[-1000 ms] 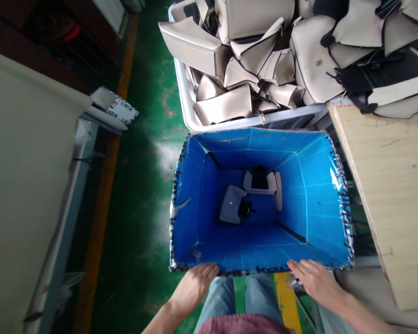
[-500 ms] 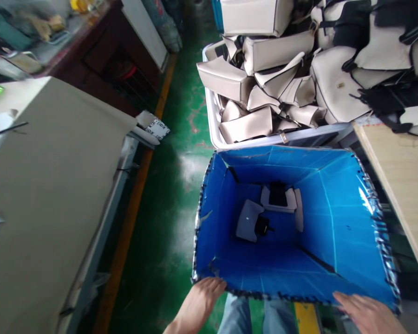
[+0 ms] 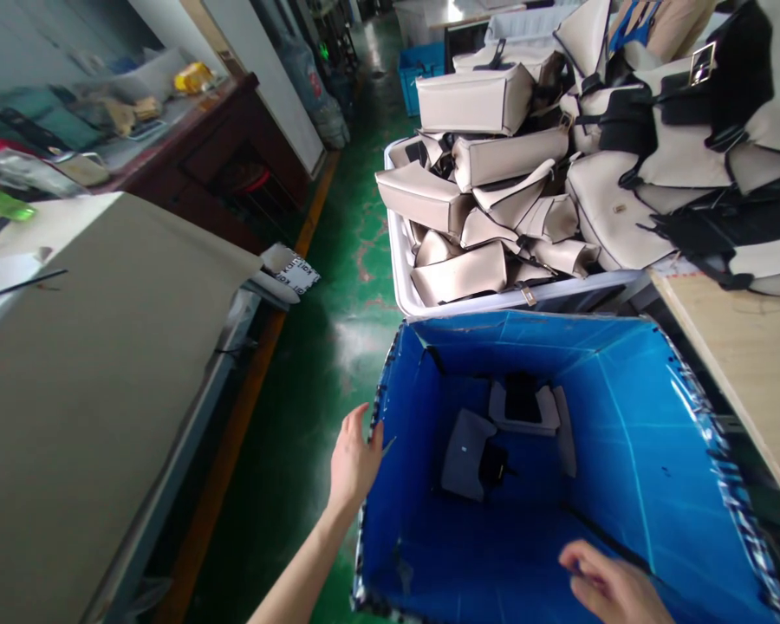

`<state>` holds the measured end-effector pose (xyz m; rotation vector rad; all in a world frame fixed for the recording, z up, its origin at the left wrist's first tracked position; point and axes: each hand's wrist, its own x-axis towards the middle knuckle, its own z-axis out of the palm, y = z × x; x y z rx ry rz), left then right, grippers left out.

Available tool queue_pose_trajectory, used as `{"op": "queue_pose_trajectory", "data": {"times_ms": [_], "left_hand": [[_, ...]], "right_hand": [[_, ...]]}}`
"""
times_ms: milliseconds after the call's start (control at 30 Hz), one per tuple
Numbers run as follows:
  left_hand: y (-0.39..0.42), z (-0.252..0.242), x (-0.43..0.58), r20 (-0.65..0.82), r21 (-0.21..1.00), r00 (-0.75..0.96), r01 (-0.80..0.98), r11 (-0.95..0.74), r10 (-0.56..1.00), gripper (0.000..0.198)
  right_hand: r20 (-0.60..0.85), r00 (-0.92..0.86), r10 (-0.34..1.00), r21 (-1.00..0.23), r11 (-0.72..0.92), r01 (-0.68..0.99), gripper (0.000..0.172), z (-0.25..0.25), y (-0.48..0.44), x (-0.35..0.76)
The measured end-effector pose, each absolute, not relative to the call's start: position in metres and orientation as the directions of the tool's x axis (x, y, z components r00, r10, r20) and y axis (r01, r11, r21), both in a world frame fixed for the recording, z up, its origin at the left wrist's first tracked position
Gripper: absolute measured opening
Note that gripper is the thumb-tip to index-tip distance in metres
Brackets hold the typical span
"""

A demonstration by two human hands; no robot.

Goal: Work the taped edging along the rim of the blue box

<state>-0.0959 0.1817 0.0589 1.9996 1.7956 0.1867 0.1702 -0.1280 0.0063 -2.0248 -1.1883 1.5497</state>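
left hand (image 3: 354,455) shifted onto blue bin (image 3: 630,433) rim, right fingers (image 3: 575,559) apparently inside

We're on a factory floor, a handbag workshop by the look of it. There's a glossy green painted floor (image 3: 338,286) with an orange lane line (image 3: 234,451) at lower left. A white bin (image 3: 399,269) at top centre is heaped with beige bag shells (image 3: 461,273), with more beige-and-black bags (image 3: 676,147) stacked upper right. A blue corrugated crate (image 3: 624,451) sits at the bottom, a long worktable (image 3: 104,364) on the left, a wooden bench (image 3: 741,347) at the right edge.
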Motion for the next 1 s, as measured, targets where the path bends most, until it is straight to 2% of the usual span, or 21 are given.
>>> {"op": "queue_pose_trajectory", "data": {"times_ms": [67,133,233,400,633,867,1000], "left_hand": [[0.21,0.043,-0.088,-0.223,0.422,0.087,0.906,0.016,0.971,0.055],[0.228,0.028,-0.082,-0.255,0.452,0.096,0.891,0.031,0.962,0.053],[0.236,0.012,-0.082,-0.278,0.5,0.126,0.866,0.031,0.952,0.046],[0.232,0.003,-0.088,-0.278,0.533,0.103,0.843,0.064,0.955,0.05],[0.237,-0.002,-0.089,-0.329,0.564,0.037,0.809,0.165,0.943,0.052],[0.237,-0.004,-0.09,-0.351,0.567,0.029,0.802,0.188,0.936,0.055],[0.237,-0.004,-0.089,-0.347,0.566,0.026,0.803,0.187,0.938,0.056]], "right_hand": [[-0.612,0.075,0.787,-0.768,-0.615,0.178,0.035,0.005,-0.065,0.135],[-0.572,0.072,0.817,-0.82,-0.568,-0.078,0.037,-0.004,-0.001,0.1],[-0.526,0.066,0.848,-0.839,-0.505,-0.202,0.043,-0.032,0.086,0.055],[-0.496,0.039,0.868,-0.805,-0.442,-0.396,0.051,-0.073,0.178,0.02],[-0.474,-0.137,0.87,-0.697,-0.466,-0.545,0.049,-0.08,0.209,0.025],[-0.473,-0.163,0.866,-0.686,-0.478,-0.549,0.044,-0.093,0.215,0.037],[-0.424,-0.177,0.888,-0.703,-0.446,-0.554,0.04,-0.091,0.222,0.037]]}}
